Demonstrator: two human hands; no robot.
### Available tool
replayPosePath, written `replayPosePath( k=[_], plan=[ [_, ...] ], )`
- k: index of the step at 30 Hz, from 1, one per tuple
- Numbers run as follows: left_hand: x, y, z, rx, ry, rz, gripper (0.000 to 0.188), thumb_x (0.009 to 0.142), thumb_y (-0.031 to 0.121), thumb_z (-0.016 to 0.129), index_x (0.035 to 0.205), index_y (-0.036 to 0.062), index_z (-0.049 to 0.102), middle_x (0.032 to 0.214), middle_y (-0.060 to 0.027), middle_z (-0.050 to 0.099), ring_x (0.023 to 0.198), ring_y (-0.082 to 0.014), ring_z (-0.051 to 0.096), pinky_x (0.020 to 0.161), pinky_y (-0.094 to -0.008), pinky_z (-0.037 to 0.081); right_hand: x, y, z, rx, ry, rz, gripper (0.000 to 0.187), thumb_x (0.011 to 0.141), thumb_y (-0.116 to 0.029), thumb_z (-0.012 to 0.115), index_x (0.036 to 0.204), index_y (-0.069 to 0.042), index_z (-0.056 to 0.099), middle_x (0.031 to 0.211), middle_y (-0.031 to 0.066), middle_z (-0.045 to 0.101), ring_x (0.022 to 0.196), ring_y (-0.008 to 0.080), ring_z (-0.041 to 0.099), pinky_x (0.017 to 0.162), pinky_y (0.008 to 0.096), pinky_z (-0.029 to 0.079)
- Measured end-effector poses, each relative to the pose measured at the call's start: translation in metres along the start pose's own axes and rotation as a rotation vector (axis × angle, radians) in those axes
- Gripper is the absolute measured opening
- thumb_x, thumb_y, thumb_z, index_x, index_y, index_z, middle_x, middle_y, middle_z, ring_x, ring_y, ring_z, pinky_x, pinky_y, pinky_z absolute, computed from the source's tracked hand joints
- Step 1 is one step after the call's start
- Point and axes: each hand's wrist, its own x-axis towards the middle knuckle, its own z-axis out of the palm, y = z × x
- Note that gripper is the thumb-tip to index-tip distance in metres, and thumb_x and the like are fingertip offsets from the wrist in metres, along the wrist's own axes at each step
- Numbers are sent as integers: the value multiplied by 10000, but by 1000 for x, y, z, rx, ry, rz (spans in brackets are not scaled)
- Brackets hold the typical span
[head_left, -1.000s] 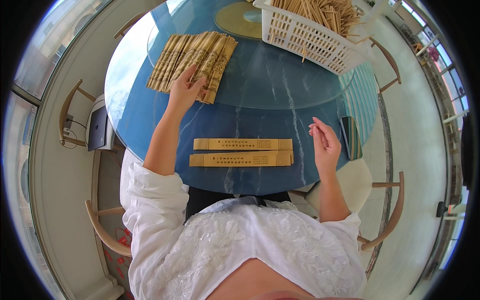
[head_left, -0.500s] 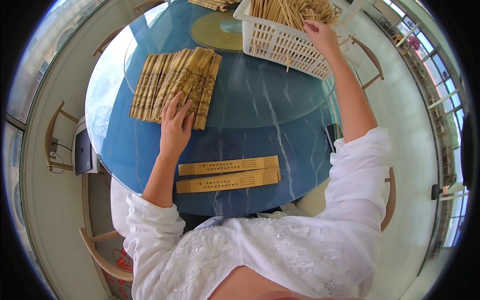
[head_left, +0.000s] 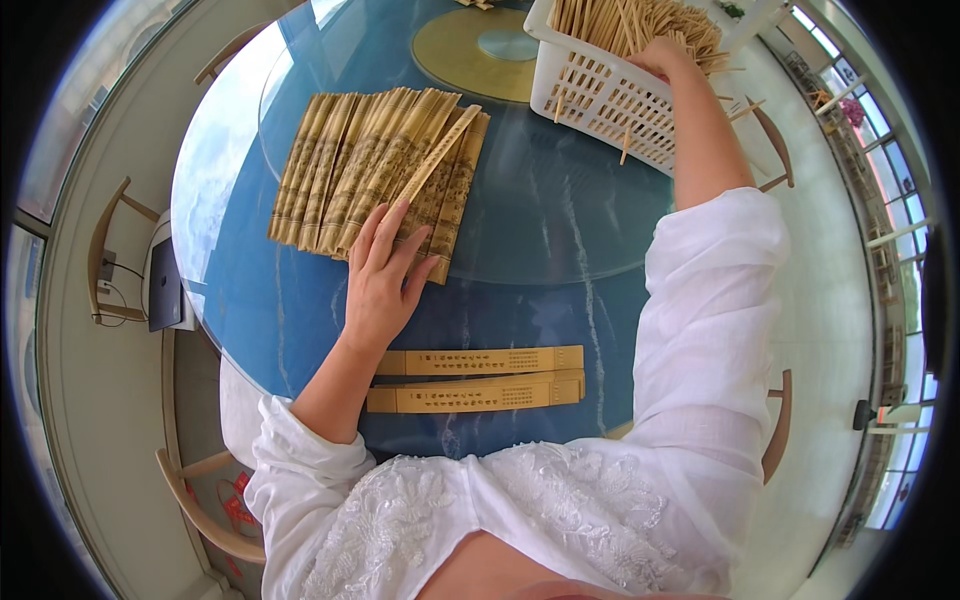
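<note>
Sleeves (head_left: 335, 170) in patterned gold lie overlapped toward the far left edge of the surface (head_left: 530, 320); a narrow strip (head_left: 440, 152) now slants across them, where half a second ago I saw none. My left hand (head_left: 385, 270) is at its near end, that grip loosely curved with fingers partly spread; whether they pinch it, I cannot tell. At the far right edge, my right hand (head_left: 670, 58) has gone deeper among the sticks (head_left: 600, 20), so I judge both hands busy at once; I cannot tell what that grip holds.

A laptop (head_left: 165, 285) sits beyond the left edge; printed sleeves (head_left: 475, 395) lie along the near edge; the white basket (head_left: 548, 72) blocks sight of my right fingers, stray sticks jutting from its slots.
</note>
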Motion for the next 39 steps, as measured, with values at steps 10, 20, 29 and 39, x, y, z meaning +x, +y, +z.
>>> replayPosePath(
  k=[10,20,29,39],
  plan=[
    [-2,-3,9,73,-68,47,285,888,290,683,1106,107,703,1387,-61,547,1357,-284,426,1155,-496,202,10,47,-10,246,516,-176,336,966,-373,586,1096,-69,644,864,129,695,770,237,690,771,399,551],
    [1,-6,-3,9,161,90,256,953,212,621,1177,102,680,1225,-52,656,1216,-242,561,1018,-411,433,-287,-63,-73,1631,323,-491,235,997,-216,558,1120,-19,592,959,162,696,887,272,713,806,362,592],
    [-37,80,-50,-1275,-622,-667,373,993,227,576,1249,-44,602,969,-93,685,859,-159,705,728,-252,599,-395,-82,11,1795,-228,-181,209,977,-175,598,1082,5,576,955,173,679,874,287,719,778,366,617],
    [-102,90,-53,-1259,-766,-743,281,973,158,605,1142,-63,641,1001,-108,694,874,-171,703,745,-265,595,-455,-85,33,1837,-344,-110,254,960,-173,624,1137,4,579,956,142,676,875,254,713,774,349,614]
  ],
)
